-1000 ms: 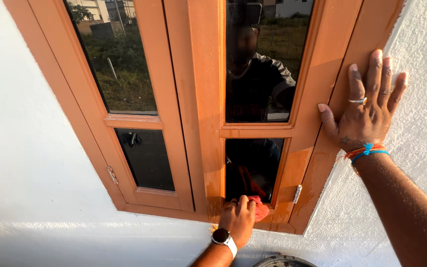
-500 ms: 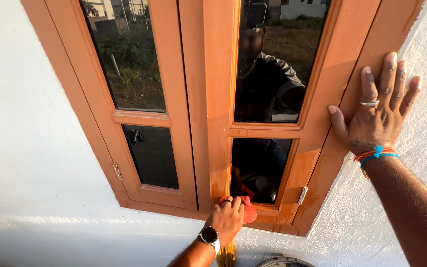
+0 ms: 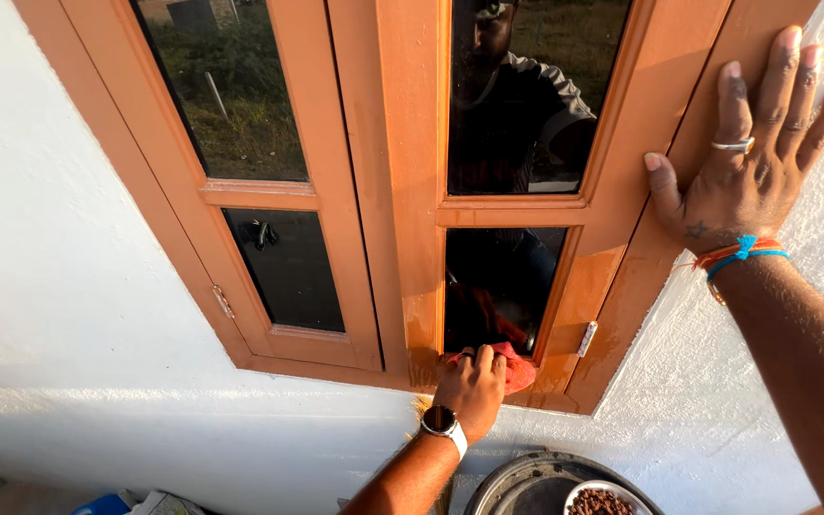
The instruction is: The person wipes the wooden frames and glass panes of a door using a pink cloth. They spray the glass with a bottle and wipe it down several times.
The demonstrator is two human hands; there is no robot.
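My left hand (image 3: 474,386), with a watch on its wrist, presses a red cloth (image 3: 517,370) against the bottom rail of the right sash of an orange wooden window frame (image 3: 402,191). The wood around the cloth looks wet and glossy. My right hand (image 3: 751,157) lies flat with fingers spread, partly on the frame's right edge and partly on the white wall (image 3: 69,286). It wears a ring and coloured wrist threads. The dark glass panes (image 3: 507,105) mirror a person.
A silver hinge (image 3: 586,339) sits on the right sash, another hinge (image 3: 222,301) on the left sash. Below the window stands a round dark basin (image 3: 526,482) with a small bowl (image 3: 607,498) of brown bits. Blue and white items (image 3: 135,503) lie on the floor.
My left hand slid the red cloth left and then back right along the bottom rail. The view tilted down, bringing the basin and bowl into sight. My right hand stays on the frame.
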